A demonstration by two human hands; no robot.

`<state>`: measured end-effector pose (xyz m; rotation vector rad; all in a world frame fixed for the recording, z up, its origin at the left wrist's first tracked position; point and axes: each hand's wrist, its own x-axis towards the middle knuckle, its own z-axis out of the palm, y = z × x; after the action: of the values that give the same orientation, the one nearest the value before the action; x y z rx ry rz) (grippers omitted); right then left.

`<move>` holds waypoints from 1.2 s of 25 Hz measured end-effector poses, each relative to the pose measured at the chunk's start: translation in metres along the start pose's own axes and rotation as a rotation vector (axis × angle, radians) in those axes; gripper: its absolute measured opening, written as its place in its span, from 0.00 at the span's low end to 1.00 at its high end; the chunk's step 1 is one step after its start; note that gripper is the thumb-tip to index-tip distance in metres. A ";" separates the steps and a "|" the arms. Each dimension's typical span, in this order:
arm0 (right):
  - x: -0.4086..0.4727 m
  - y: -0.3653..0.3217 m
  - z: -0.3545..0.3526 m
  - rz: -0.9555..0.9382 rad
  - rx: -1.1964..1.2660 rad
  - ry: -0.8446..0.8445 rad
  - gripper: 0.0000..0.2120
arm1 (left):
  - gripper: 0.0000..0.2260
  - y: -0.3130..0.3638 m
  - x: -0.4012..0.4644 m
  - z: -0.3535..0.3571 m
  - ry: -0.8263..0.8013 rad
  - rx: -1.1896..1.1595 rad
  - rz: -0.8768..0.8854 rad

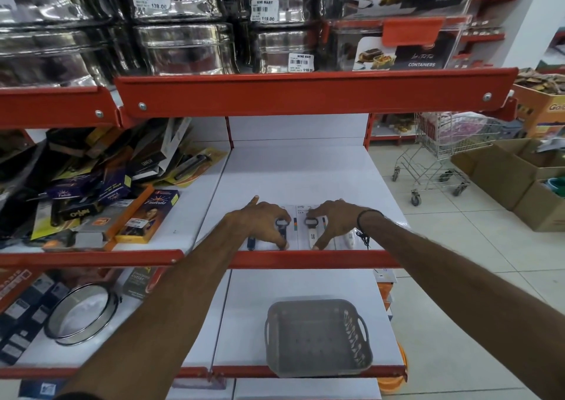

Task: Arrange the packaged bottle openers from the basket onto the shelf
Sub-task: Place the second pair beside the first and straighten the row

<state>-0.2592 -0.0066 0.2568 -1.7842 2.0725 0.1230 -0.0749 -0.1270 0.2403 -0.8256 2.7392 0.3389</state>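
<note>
We judge the arranging step to be near its end — the grey perforated plastic basket [318, 337] with its looped side handles sits bare on the lower white shelf, below the red metal front rail [305, 259] of the shelf we are filling, and nothing shows inside it. Just behind that rail lie the flat white card-backed bottle opener packs [301, 228], side by side on the smooth white shelf board [299, 173]. Our left hand [260, 223] presses on the pack with the dark-handled opener [281, 227], fingers spread apart and flat, thumb near the rail; our right hand [331, 222] does the same on the pack with the white-handled opener [312, 230], fingers splayed, clamped on nothing. Another white-handled pack [348, 239] shows just right of the right hand, and a dark blue handle [251, 243] peeks out left of the left wrist. The next move, as we read it, calls for light nudges to square the slippery card edges against the rail — the glossy blister fronts will likely slide easily on the shelf board.
</note>
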 end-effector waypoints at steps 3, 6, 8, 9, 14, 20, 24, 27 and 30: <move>-0.001 0.001 -0.002 0.002 -0.010 -0.007 0.45 | 0.34 0.004 0.002 -0.005 0.002 0.038 -0.009; -0.007 0.010 -0.010 0.035 0.037 0.014 0.50 | 0.34 0.015 0.005 -0.015 0.102 0.039 0.017; -0.015 0.023 -0.018 0.066 0.017 0.025 0.51 | 0.33 0.025 0.008 -0.021 0.154 0.013 0.074; -0.018 0.029 -0.021 0.075 -0.005 0.022 0.51 | 0.32 0.030 0.010 -0.022 0.155 0.008 0.102; -0.030 0.056 -0.015 0.113 -0.004 -0.007 0.45 | 0.38 0.049 0.015 -0.010 0.035 0.107 0.050; -0.025 0.058 -0.010 0.096 0.065 0.015 0.45 | 0.37 0.044 0.014 0.000 0.022 0.071 0.049; -0.020 0.053 -0.010 0.096 0.088 0.030 0.45 | 0.37 0.043 0.017 0.002 0.012 0.063 0.045; -0.019 0.053 -0.012 0.112 0.083 0.026 0.46 | 0.37 0.042 0.020 0.002 0.014 0.044 0.036; -0.020 0.052 -0.010 0.092 0.061 0.024 0.45 | 0.38 0.043 0.020 0.003 0.013 0.042 0.044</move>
<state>-0.3095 0.0179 0.2634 -1.6636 2.1520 0.0635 -0.1145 -0.1015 0.2376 -0.7598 2.7699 0.2850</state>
